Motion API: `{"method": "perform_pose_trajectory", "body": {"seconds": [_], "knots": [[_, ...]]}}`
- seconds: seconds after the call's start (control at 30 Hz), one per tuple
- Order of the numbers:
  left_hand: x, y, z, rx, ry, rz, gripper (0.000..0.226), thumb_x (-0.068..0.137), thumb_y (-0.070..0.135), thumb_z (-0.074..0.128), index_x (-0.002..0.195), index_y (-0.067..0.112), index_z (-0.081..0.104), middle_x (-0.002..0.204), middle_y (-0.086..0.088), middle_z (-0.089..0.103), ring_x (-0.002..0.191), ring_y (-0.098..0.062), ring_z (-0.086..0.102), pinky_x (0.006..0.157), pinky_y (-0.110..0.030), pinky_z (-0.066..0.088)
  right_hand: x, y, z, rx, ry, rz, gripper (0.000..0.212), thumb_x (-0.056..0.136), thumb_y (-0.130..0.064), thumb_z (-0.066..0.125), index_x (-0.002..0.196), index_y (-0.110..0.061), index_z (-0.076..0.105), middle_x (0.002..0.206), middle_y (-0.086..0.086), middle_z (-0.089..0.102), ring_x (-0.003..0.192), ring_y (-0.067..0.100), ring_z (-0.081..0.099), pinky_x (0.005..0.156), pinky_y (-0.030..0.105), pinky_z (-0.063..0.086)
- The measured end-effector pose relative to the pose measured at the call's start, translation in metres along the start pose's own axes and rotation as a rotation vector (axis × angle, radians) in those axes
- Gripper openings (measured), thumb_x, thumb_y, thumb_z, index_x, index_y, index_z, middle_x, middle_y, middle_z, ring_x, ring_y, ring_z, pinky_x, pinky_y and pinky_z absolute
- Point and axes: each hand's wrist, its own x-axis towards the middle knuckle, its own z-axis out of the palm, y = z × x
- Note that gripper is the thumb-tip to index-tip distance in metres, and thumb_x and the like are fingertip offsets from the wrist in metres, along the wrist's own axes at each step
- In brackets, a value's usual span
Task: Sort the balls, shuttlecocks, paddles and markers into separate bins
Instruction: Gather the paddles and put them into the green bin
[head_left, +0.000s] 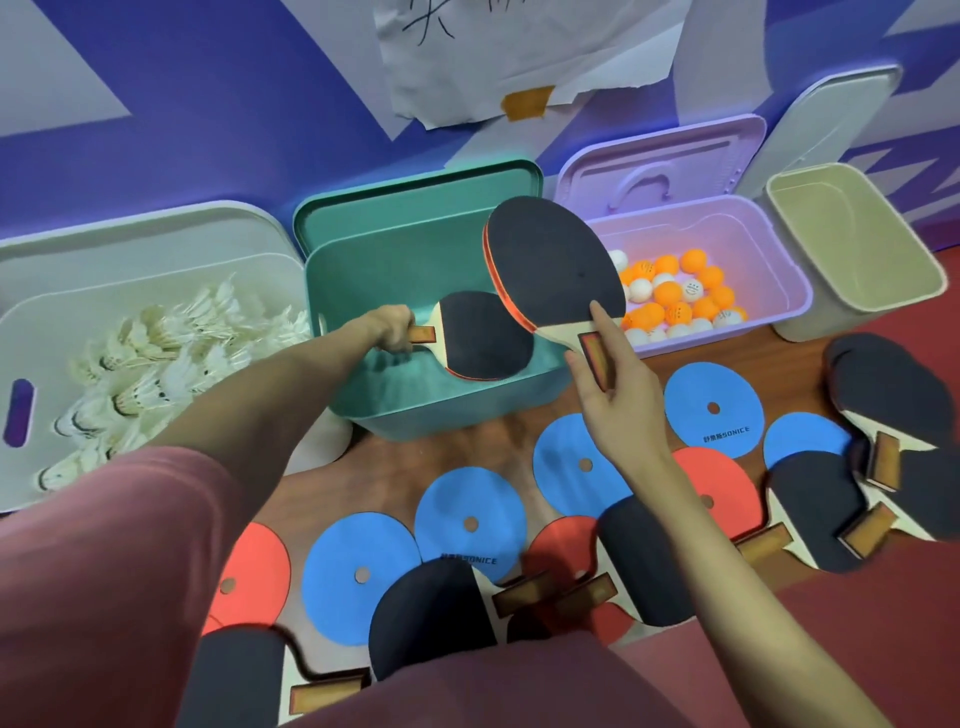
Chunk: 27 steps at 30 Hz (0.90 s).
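Four bins in a row by the wall, big things first. On the far left, a white bin full of white shuttlecocks. Next, a green bin, the one for paddles. Then a purple bin with orange and white balls inside. Last on the right, a beige bin, with nothing seen inside from here.

On the floor in front, lots more paddles still to sort, mixed with flat round markers, blue ones and red ones.

Left hand curled tight round the handle of a black paddle, holding it low over the open green bin. Paddle lying flat and sideways, handle to the left, round end to the right. Looks ready to drop in.

Right hand holding a second black paddle by the handle, thumb and fingers pinching it, pointer finger stretched up onto the black face. Round end tilted up and away to the left, handle down toward the palm. Hanging over the right edge of the green bin, partly in front of the purple one. Needs to go a bit left and down. Left hand nearer to the bin, so probably first.

Writing: "SONICE" on two blue markers, with some small signs before it, too small to read. Black brush marks on a taped paper on the wall, cut off at the top.
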Motion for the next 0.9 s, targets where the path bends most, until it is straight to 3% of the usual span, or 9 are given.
{"method": "perform_pose_trajectory", "body": {"seconds": [0.13, 0.2, 0.27, 0.37, 0.53, 0.73, 0.9], "knots": [[-0.007, 0.000, 0.002, -0.089, 0.005, -0.021, 0.033, 0.083, 0.033, 0.068, 0.095, 0.002, 0.069, 0.083, -0.010, 0.065, 0.075, -0.025, 0.057, 0.074, -0.033, 0.050, 0.003, -0.012, 0.000, -0.090, -0.054, 0.009, 0.053, 0.094, -0.032, 0.052, 0.144, -0.029, 0.035, 0.121, 0.005, 0.064, 0.108, 0.029, 0.059, 0.087, 0.044, 0.049], [-0.011, -0.003, -0.002, -0.130, 0.053, -0.019, 0.027, 0.085, 0.023, 0.064, 0.099, 0.000, 0.068, 0.097, -0.015, 0.068, 0.082, -0.026, 0.057, 0.080, -0.032, 0.049, 0.008, -0.021, 0.001, -0.157, -0.099, 0.008, 0.053, 0.095, -0.033, 0.051, 0.145, -0.026, 0.035, 0.125, 0.004, 0.062, 0.113, 0.028, 0.057, 0.088, 0.040, 0.048], [-0.015, -0.006, -0.010, -0.187, 0.128, -0.011, 0.025, 0.086, 0.014, 0.057, 0.102, -0.002, 0.067, 0.108, -0.019, 0.067, 0.093, -0.030, 0.061, 0.085, -0.034, 0.048, 0.017, -0.031, 0.008, -0.258, -0.154, 0.002, 0.052, 0.095, -0.034, 0.049, 0.145, -0.023, 0.035, 0.130, 0.004, 0.059, 0.118, 0.028, 0.054, 0.089, 0.039, 0.046], [-0.034, -0.006, -0.032, -0.268, 0.262, 0.069, 0.022, 0.086, 0.012, 0.059, 0.103, 0.000, 0.066, 0.108, -0.016, 0.068, 0.100, -0.032, 0.062, 0.088, -0.034, 0.047, 0.031, -0.049, 0.028, -0.397, -0.243, 0.073, 0.050, 0.095, -0.031, 0.048, 0.142, -0.017, 0.038, 0.131, 0.010, 0.057, 0.121, 0.032, 0.051, 0.093, 0.040, 0.042], [-0.094, -0.021, -0.043, -0.168, 0.521, 0.240, 0.029, 0.084, 0.013, 0.060, 0.112, 0.004, 0.060, 0.111, -0.016, 0.062, 0.104, -0.031, 0.058, 0.090, -0.035, 0.044, 0.047, -0.079, 0.073, -0.499, -0.340, 0.252, 0.032, 0.090, -0.020, 0.047, 0.120, -0.007, 0.051, 0.128, 0.016, 0.056, 0.119, 0.036, 0.051, 0.093, 0.037, 0.042], [-0.158, -0.044, -0.023, -0.274, 0.579, 0.367, 0.025, 0.084, 0.010, 0.063, 0.108, 0.005, 0.063, 0.108, -0.013, 0.063, 0.102, -0.025, 0.058, 0.089, -0.027, 0.039, 0.049, -0.079, 0.124, -0.503, -0.288, 0.370, 0.038, 0.086, -0.014, 0.051, 0.123, -0.003, 0.052, 0.126, 0.016, 0.058, 0.118, 0.034, 0.054, 0.093, 0.036, 0.044], [-0.192, -0.071, -0.009, -0.425, 0.616, 0.341, 0.018, 0.084, 0.009, 0.063, 0.102, 0.007, 0.067, 0.103, -0.008, 0.066, 0.096, -0.020, 0.060, 0.080, -0.020, 0.041, 0.053, -0.068, 0.151, -0.390, -0.231, 0.499, 0.049, 0.086, -0.017, 0.053, 0.129, 0.003, 0.042, 0.126, 0.014, 0.058, 0.116, 0.030, 0.056, 0.087, 0.033, 0.045]]}}
